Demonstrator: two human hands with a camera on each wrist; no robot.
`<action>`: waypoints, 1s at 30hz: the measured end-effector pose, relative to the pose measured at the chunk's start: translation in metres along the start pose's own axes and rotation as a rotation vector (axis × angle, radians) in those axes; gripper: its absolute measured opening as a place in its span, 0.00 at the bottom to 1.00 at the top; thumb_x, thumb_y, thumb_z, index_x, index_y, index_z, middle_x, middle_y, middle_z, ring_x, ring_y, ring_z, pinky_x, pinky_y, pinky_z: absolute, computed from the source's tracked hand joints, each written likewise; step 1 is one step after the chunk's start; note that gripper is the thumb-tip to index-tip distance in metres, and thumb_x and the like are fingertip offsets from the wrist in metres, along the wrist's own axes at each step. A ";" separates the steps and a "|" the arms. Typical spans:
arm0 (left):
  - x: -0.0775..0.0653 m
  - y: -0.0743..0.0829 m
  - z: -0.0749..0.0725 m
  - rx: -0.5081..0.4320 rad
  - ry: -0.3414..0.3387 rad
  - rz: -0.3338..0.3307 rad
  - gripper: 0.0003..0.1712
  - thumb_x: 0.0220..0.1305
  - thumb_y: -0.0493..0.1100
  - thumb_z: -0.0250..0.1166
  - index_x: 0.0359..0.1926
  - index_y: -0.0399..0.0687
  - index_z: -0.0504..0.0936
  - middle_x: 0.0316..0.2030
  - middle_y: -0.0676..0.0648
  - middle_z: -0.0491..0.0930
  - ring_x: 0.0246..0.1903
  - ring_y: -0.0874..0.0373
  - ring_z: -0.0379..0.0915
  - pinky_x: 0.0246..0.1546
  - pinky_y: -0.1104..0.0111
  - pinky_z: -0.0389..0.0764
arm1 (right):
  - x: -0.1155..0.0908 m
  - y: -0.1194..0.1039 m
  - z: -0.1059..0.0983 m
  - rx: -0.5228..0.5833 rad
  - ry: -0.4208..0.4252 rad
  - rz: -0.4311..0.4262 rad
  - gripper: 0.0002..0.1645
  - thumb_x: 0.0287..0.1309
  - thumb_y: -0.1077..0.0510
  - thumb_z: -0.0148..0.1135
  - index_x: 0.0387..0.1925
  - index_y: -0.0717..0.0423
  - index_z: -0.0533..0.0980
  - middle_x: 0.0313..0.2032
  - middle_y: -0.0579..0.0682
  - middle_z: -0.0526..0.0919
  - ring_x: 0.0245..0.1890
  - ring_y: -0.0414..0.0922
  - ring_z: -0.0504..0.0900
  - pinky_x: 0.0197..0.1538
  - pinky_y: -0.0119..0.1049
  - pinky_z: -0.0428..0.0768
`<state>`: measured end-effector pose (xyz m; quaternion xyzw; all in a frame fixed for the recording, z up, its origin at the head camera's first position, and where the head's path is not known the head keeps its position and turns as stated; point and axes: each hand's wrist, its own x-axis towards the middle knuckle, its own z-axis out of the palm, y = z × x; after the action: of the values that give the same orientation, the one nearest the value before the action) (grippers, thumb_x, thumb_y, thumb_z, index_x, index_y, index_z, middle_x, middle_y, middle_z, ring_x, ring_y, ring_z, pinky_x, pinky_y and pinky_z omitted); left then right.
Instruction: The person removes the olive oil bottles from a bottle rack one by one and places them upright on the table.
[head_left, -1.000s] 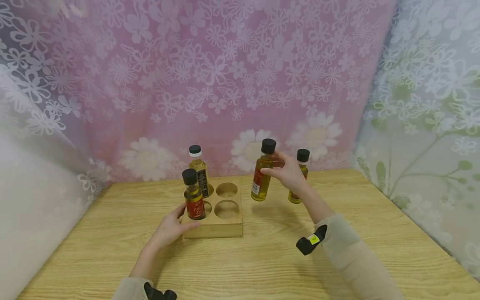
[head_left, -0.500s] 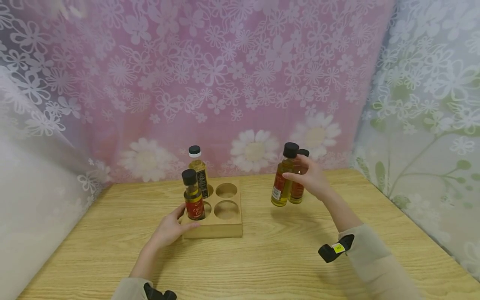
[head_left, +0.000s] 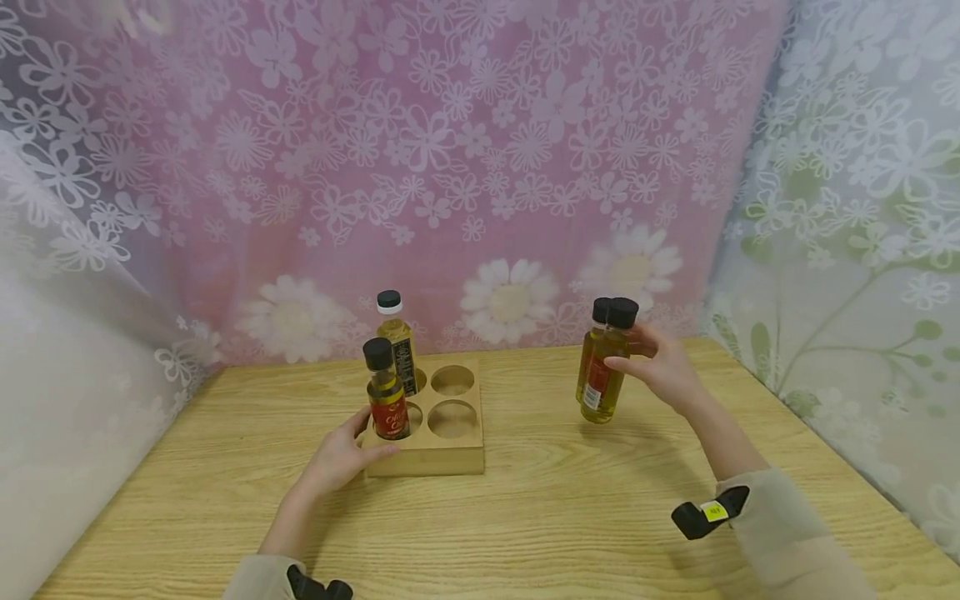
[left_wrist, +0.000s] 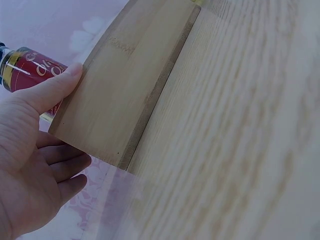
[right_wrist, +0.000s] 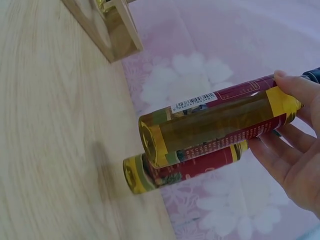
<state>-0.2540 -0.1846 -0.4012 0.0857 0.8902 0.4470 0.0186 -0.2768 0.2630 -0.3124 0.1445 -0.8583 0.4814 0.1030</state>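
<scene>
Four bottles (head_left: 390,412) (three red-labelled), one rack (head_left: 424,462), two hands (head_left: 337,461), two wrist cameras (head_left: 697,521)

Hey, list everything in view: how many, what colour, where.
Table: one, light brown, centre
Wooden holder: one, light brown, left of centre
Red-labelled bottle: one, yellow, in holder, front left
Black-labelled bottle: one, yellow, in holder, rear left
Held bottle: one, yellow, red label, right of holder
Far bottle: one, yellow, red label, behind held bottle
Drapes: count unclear, pink behind, whitish at sides
Wrist devices: two, black, at wrists
Sleeves: two, beige, both arms
Left hand: one, bare, gripping holder
Right hand: one, bare, gripping held bottle
</scene>
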 end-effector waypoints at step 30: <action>0.000 0.000 -0.001 0.008 -0.002 -0.009 0.56 0.52 0.61 0.67 0.70 0.36 0.50 0.67 0.32 0.53 0.61 0.32 0.56 0.57 0.44 0.63 | -0.017 0.035 -0.010 -0.083 -0.010 0.039 0.39 0.54 0.48 0.66 0.63 0.60 0.64 0.53 0.63 0.73 0.55 0.62 0.71 0.52 0.58 0.71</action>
<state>-0.2536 -0.1853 -0.4001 0.0823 0.8924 0.4433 0.0211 -0.2726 0.2911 -0.3408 0.1257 -0.8808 0.4465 0.0954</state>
